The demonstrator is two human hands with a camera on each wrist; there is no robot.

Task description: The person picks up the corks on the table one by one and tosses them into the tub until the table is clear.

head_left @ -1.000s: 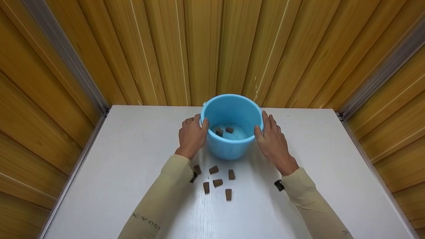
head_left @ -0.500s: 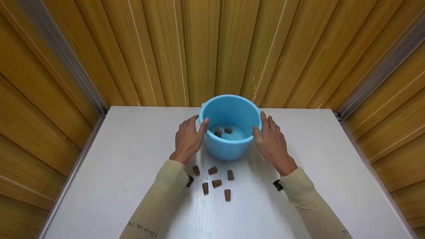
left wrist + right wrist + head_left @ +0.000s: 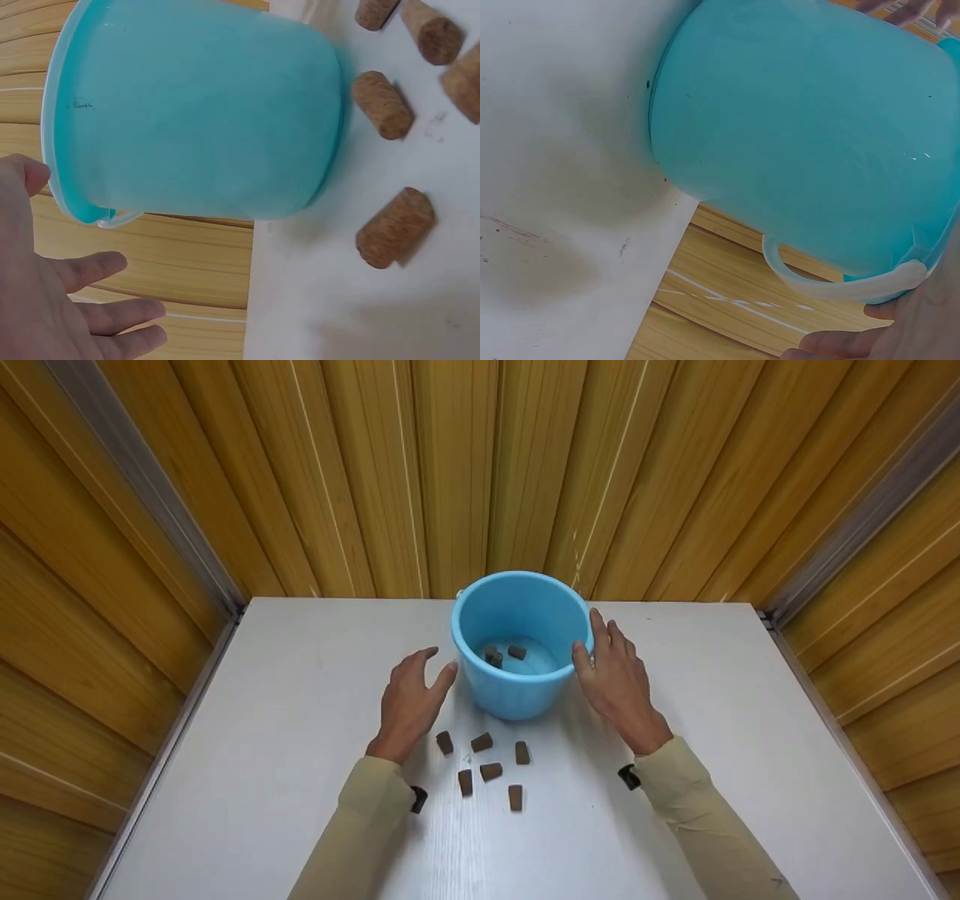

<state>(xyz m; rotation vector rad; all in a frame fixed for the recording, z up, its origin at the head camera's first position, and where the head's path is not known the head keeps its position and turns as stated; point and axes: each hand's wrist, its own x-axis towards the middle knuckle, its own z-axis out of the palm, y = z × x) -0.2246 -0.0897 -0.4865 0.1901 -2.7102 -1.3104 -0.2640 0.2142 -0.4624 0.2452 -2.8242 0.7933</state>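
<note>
A light blue bucket (image 3: 517,694) stands upright at the back of the white table. Several brown corks (image 3: 495,658) lie on its floor. In front of it several more tapered corks (image 3: 491,772) are scattered; the left wrist view shows one cork (image 3: 396,227) close up. My left hand (image 3: 409,701) is just left of the bucket, fingers spread and relaxed, holding nothing. With the thumb over the rim and the fingers along the outside, my right hand (image 3: 616,682) holds the bucket's right side. Beside it hangs the white handle (image 3: 840,286).
The white table (image 3: 285,780) carries all of this. Wood-patterned corrugated panels (image 3: 450,472) rise directly behind the bucket and along both sides, with grey metal posts (image 3: 142,472) in the corners.
My left hand has let go of the bucket's rim and moved down and to the left. The right hand stays at the rim. Bucket and corks have not visibly moved.
</note>
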